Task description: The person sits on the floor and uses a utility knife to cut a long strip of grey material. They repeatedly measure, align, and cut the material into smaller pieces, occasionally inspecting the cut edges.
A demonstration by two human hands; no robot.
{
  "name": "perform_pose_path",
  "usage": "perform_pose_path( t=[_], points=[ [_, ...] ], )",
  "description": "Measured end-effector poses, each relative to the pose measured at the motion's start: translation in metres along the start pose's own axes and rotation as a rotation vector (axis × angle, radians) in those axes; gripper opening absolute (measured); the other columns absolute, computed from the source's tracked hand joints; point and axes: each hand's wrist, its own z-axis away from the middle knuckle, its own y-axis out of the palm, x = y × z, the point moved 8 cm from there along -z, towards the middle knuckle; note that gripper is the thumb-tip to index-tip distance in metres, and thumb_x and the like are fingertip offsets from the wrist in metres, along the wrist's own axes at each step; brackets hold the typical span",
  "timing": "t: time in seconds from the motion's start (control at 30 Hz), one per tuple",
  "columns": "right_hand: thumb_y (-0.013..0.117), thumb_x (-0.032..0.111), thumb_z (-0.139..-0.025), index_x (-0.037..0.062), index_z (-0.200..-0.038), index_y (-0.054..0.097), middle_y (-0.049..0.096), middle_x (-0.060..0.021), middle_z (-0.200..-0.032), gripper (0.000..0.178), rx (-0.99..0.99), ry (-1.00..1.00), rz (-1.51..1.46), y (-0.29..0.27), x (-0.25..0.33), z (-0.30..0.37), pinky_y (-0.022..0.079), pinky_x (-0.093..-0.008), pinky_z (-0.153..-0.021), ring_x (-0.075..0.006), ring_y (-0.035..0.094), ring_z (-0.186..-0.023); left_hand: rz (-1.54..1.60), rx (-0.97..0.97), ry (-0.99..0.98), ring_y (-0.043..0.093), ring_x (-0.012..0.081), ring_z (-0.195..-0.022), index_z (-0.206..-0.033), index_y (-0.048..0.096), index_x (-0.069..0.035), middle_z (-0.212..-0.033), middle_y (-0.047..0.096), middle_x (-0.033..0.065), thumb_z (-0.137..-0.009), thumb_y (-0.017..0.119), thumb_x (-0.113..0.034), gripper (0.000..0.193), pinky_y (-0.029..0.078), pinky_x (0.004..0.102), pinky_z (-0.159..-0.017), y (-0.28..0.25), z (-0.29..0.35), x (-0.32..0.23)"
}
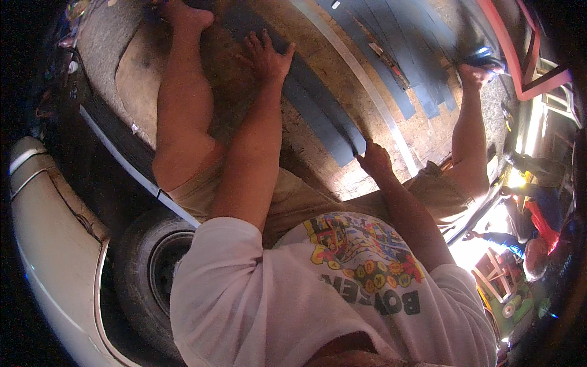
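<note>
A long blue-grey strip (324,122) of flat sheet material lies on a worn brown board (137,76) between my legs. My left hand (268,58) rests flat with fingers spread at the strip's far part. At its near end, my right hand (375,162) has its fingers closed at the corner and seems to pinch it. To the right runs a long pale straight bar (367,82). Beyond that bar are several more blue-grey strips (431,73), some overlapping. A slim cutter knife (389,64) with a red part lies on them.
My bare legs flank the board. At the left are a car tyre (143,263) and a pale car body panel (58,244). A red metal frame (520,55) stands at the far right. Past it, another person (535,244) and a wooden stool (492,275) show beside bright light.
</note>
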Motion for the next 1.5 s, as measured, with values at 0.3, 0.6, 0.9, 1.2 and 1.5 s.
perform_pose_path(
  t=[0.3,0.6,0.9,1.2,1.5],
  points=[
    [0.074,0.037,-0.088,-0.0026,-0.131,0.050,0.070,-0.0259,-0.094,0.063,-0.047,-0.062,-0.022,0.000,0.000,0.005,0.057,-0.0525,-0.080,-0.0426,0.070,-0.089,0.025,-0.026,0.017,0.010,0.0343,-0.156,-0.158,0.033,-0.016,-0.167,0.019,0.0167,-0.085,0.055,-0.076,0.098,0.001,0.0744,-0.117,0.007,0.000,-0.002],
    [0.077,0.037,-0.085,-0.0021,-0.124,0.054,0.069,-0.0260,-0.103,0.060,0.054,-0.012,0.006,0.016,-0.011,-0.006,0.053,-0.0510,-0.090,-0.0428,0.066,-0.101,0.195,-0.110,0.056,0.012,0.0368,-0.155,-0.159,0.031,-0.016,-0.167,0.019,0.0182,-0.084,0.052,-0.081,0.102,0.004,0.0753,-0.116,0.041,-0.007,0.023],
    [0.076,0.031,-0.085,-0.0028,-0.098,0.066,0.071,-0.0235,-0.091,0.038,-0.091,-0.070,0.029,0.008,-0.010,-0.007,0.058,-0.0491,-0.081,-0.0399,0.071,-0.090,0.024,-0.069,0.082,0.012,0.0372,-0.155,-0.160,0.029,-0.017,-0.167,0.017,0.0175,-0.087,0.045,-0.083,0.100,0.005,0.0770,-0.115,0.020,-0.006,0.006],
    [0.077,0.036,-0.086,-0.0019,-0.123,0.054,0.068,-0.0258,-0.107,0.058,0.000,-0.027,-0.004,0.014,-0.013,-0.006,0.051,-0.0501,-0.094,-0.0412,0.065,-0.106,0.013,-0.071,0.066,0.010,0.0376,-0.155,-0.160,0.027,-0.017,-0.167,0.016,0.0177,-0.086,0.046,-0.083,0.101,0.001,0.0769,-0.115,0.023,-0.005,0.008],
    [0.076,0.039,-0.086,-0.0033,-0.125,0.053,0.068,-0.0266,-0.109,0.062,0.047,0.013,-0.007,0.007,-0.009,-0.002,0.052,-0.0505,-0.094,-0.0413,0.065,-0.107,0.029,-0.078,0.072,0.010,0.0378,-0.156,-0.160,0.029,-0.017,-0.167,0.016,0.0184,-0.085,0.048,-0.083,0.101,0.001,0.0762,-0.115,0.019,-0.003,0.008]
  ],
)
